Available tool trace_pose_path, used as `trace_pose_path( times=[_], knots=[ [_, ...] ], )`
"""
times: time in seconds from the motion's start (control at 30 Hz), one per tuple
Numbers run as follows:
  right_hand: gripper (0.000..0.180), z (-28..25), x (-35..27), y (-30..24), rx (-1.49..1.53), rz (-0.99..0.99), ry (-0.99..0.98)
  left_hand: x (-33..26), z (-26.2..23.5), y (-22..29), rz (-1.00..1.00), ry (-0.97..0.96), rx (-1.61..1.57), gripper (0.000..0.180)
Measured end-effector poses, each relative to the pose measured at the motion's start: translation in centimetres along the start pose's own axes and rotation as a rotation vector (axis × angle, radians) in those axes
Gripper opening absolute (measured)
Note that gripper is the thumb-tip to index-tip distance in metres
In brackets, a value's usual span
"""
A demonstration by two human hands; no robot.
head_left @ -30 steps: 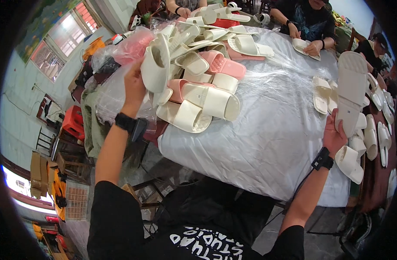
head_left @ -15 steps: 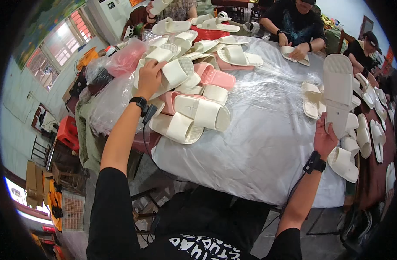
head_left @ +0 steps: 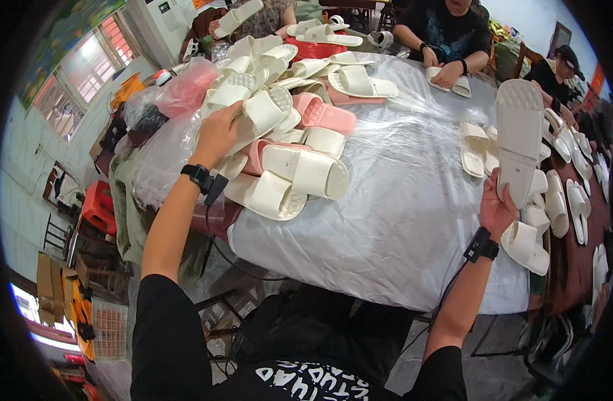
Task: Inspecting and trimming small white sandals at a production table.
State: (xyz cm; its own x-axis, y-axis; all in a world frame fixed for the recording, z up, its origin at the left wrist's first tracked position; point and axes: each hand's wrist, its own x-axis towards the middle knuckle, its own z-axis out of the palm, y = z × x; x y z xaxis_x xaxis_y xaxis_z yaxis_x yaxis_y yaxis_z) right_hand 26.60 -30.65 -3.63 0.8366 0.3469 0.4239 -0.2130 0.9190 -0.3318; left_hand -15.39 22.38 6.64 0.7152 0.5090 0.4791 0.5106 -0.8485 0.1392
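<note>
My right hand (head_left: 499, 208) is closed round one end of a white slide slipper (head_left: 519, 137), which stands upright with its sole side toward me above the table's right part. At the pile on the left, my left hand (head_left: 216, 137) grips the near edge of another white slipper (head_left: 265, 112); its fingertips are partly hidden by that slipper. Below it in the heap lie pink slippers (head_left: 328, 115) and more white ones, such as a white slipper (head_left: 276, 197) at the near edge of the pile.
Clear plastic bags (head_left: 166, 150) bulge beside the pile. A silvery sheet (head_left: 386, 247) covers the table. More white slippers (head_left: 526, 247) lie at the right, on and beside a dark red surface (head_left: 567, 281). Across the table a person's hands (head_left: 447, 73) hold a white slipper. Other people sit farther back.
My left hand has shifted slightly left and nearer, and its fingers have closed on the white slipper's edge. My right hand keeps the upright slipper almost in place. The view has shifted a little.
</note>
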Motion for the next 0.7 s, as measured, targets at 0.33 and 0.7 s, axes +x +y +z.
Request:
trace_pose_path(
  times=[0.33,0.7],
  knots=[
    [0.060,-0.1,-0.1,0.4,-0.100,0.027,0.018,-3.4,-0.3,1.0,0.034,0.096,0.003,0.056],
    [0.058,-0.9,0.2,0.2,-0.094,0.092,-0.038,-10.8,0.6,1.3,-0.132,0.175,-0.004,0.057]
  ],
)
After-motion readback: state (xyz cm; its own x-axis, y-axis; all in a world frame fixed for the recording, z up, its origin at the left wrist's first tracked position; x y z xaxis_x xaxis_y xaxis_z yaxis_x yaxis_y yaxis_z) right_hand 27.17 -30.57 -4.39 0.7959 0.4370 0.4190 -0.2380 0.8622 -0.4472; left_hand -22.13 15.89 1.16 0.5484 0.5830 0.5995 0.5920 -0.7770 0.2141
